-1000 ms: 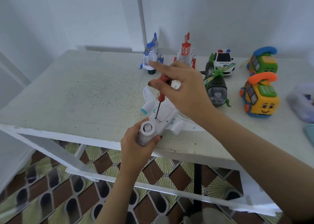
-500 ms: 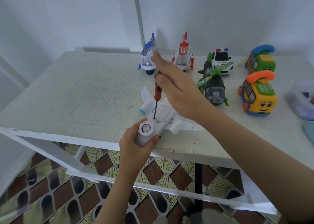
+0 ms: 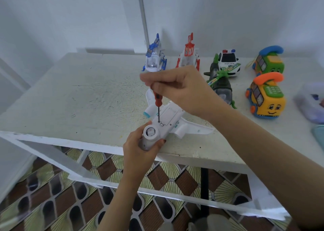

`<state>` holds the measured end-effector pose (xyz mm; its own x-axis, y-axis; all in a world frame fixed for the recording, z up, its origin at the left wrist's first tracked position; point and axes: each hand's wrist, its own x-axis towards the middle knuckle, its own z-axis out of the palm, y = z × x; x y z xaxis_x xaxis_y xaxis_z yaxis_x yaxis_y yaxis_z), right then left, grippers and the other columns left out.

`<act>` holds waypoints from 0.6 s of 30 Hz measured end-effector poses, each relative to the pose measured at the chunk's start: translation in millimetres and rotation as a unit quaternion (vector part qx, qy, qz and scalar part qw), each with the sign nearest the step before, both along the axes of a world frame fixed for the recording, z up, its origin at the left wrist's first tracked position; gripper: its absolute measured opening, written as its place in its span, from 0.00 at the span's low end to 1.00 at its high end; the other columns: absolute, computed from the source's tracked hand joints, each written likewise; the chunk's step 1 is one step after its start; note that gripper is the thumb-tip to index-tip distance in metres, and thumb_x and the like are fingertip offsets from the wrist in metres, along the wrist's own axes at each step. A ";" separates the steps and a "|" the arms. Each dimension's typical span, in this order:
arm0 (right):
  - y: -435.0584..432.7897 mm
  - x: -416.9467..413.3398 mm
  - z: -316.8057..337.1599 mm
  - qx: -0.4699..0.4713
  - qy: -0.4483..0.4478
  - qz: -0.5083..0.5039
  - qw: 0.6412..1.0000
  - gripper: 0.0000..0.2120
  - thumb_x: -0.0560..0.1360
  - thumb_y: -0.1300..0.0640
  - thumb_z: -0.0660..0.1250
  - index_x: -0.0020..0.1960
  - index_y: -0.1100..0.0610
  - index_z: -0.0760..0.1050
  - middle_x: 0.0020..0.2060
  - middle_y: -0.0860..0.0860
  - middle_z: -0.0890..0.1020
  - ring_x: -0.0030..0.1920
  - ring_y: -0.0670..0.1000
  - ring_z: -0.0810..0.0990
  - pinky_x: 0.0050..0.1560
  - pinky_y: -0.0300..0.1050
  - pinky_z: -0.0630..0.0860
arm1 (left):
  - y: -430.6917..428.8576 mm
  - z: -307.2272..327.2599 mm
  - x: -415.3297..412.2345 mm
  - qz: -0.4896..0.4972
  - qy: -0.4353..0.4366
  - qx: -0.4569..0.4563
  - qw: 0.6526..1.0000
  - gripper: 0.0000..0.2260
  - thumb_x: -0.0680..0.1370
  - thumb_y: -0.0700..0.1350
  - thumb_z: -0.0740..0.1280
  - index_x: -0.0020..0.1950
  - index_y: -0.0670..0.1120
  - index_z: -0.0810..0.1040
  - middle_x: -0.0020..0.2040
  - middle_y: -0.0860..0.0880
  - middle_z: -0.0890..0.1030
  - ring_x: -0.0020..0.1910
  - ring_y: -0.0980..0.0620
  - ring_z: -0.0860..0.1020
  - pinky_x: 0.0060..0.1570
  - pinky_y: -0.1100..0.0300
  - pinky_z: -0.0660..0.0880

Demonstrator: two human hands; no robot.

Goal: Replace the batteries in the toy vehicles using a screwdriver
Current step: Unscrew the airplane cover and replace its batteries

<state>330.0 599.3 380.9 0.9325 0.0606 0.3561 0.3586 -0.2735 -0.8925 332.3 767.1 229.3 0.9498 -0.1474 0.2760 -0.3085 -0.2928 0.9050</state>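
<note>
White toy plane (image 3: 172, 120) belly-up; left hand (image 3: 142, 148) grips nose, right hand (image 3: 180, 88) pinches red screwdriver (image 3: 157, 100) w/ tip on underside.

The toy plane (image 3: 172, 114) lies at the table's (image 3: 84, 99) near edge, leftmost helicopter (image 3: 154, 60) at twelve o'clock, police car (image 3: 228, 62) at one.

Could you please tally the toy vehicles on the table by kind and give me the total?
Helicopters: 3, blue, red, green
Airplane: 1
Police car: 1
Telephone cars: 2, green, yellow
Total: 7
</note>
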 end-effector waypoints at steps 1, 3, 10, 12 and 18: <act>0.9 -1.1 0.6 0.025 -0.004 0.006 1.000 0.12 0.75 0.68 0.68 0.57 0.60 0.80 0.42 0.61 0.84 0.37 0.64 0.81 0.48 0.56 0.80 | -0.2 0.0 0.2 0.000 0.000 -0.001 1.000 0.25 0.64 0.56 0.76 0.60 0.60 0.75 0.57 0.56 0.80 0.57 0.56 0.78 0.53 0.50 0.80; 4.3 -1.9 -2.1 0.039 -0.033 -0.021 0.998 0.10 0.71 0.66 0.72 0.52 0.58 0.82 0.41 0.61 0.83 0.35 0.61 0.81 0.45 0.54 0.81 | -0.5 1.1 -0.3 -0.003 -0.001 -0.003 1.000 0.26 0.65 0.57 0.78 0.60 0.58 0.76 0.57 0.55 0.80 0.57 0.57 0.78 0.53 0.51 0.80; 4.3 2.7 -15.4 -0.072 -0.088 -0.100 0.988 0.14 0.77 0.59 0.63 0.60 0.59 0.79 0.54 0.55 0.81 0.52 0.43 0.76 0.60 0.34 0.71 | -0.5 0.0 0.5 -0.002 -0.005 0.009 1.000 0.29 0.64 0.60 0.75 0.62 0.54 0.77 0.56 0.54 0.80 0.56 0.58 0.78 0.52 0.53 0.80; 4.3 -0.9 -12.2 0.042 -0.044 -0.029 0.998 0.15 0.77 0.66 0.61 0.62 0.62 0.77 0.53 0.60 0.82 0.47 0.60 0.80 0.56 0.55 0.78 | -0.2 -0.4 0.4 -0.002 -0.003 0.006 1.000 0.28 0.64 0.60 0.72 0.62 0.53 0.77 0.57 0.54 0.80 0.56 0.58 0.78 0.52 0.54 0.80; 5.0 -3.8 -10.3 0.091 -0.052 -0.055 0.993 0.11 0.70 0.65 0.73 0.52 0.58 0.82 0.39 0.63 0.81 0.38 0.58 0.78 0.45 0.47 0.78 | -0.1 -1.4 0.8 -0.002 -0.003 0.006 1.000 0.26 0.66 0.51 0.79 0.62 0.51 0.77 0.57 0.52 0.80 0.57 0.56 0.78 0.52 0.53 0.80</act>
<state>326.3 604.3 370.6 0.8875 -0.1139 0.4466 0.4282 -0.1547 -0.8903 333.1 766.9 227.9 0.9473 -0.1549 0.2804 -0.3156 -0.3015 0.8997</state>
